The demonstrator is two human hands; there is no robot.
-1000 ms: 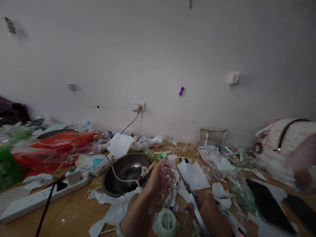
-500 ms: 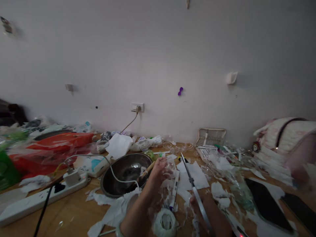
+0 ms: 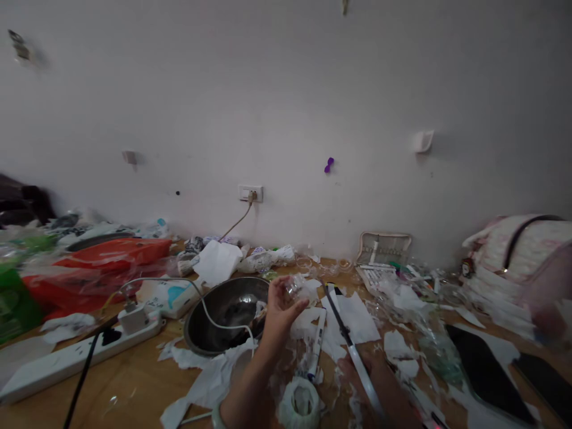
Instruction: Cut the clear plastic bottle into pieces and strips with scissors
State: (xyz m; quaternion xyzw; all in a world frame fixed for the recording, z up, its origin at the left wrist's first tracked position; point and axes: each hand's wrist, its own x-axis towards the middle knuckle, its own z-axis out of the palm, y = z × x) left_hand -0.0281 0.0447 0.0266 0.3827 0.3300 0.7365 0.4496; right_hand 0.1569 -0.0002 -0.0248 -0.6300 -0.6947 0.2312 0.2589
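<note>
My left hand is raised above the table beside a dark metal bowl, fingers curled round a small clear plastic piece. My right hand lies low near the bottom edge, closed on the handle of a long thin metal blade that points away toward the wall. A white pen-like tool and a roll of clear tape lie between my arms.
White paper scraps and clear plastic litter cover the wooden table. A white power strip with cables lies left, red plastic bags behind it. A white basket stands by the wall, a bag at right, dark phones nearby.
My left hand has lifted up and turned palm-inward with the clear plastic piece. The blade in my right hand swung its tip from right of centre toward the wall.
</note>
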